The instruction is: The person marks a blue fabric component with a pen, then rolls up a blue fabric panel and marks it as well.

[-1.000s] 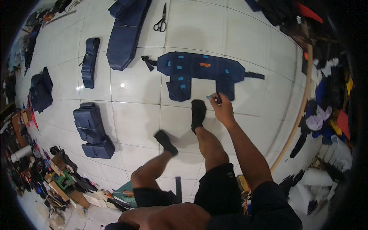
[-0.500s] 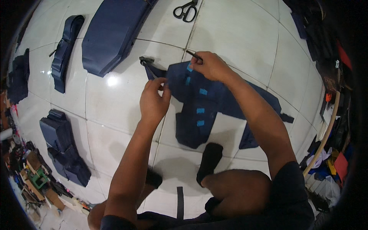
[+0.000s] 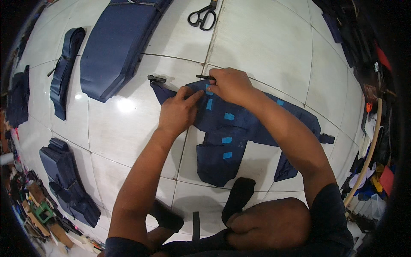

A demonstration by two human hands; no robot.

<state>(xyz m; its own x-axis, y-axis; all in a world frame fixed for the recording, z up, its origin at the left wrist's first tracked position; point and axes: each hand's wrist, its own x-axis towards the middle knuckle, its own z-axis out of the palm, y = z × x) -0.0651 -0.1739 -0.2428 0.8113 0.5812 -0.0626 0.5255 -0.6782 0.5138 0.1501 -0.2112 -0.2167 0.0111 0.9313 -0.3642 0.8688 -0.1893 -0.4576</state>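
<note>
Navy fabric piece (image 3: 239, 128) with small light-blue tags lies flat on the white tiled floor (image 3: 265, 43), just in front of the seated person's black-socked feet. The left hand (image 3: 177, 112) presses down on the upper left part of the cloth, forefinger stretched toward the right hand and the other fingers curled. The right hand (image 3: 231, 85) rests on the top edge, fingers pressed together and pinching a thin dark pen-like marker (image 3: 204, 77) that pokes out to the left. A small dark buckle (image 3: 156, 79) sits at the cloth's left tip. To do this step well, I judge the left hand should keep the cloth taut and flat so it does not creep on the smooth tile, while the marker tip stays close to the guiding forefinger. Scissors (image 3: 203, 15) lie well apart beyond, and folded navy panels (image 3: 115, 47) lie to the left.
</note>
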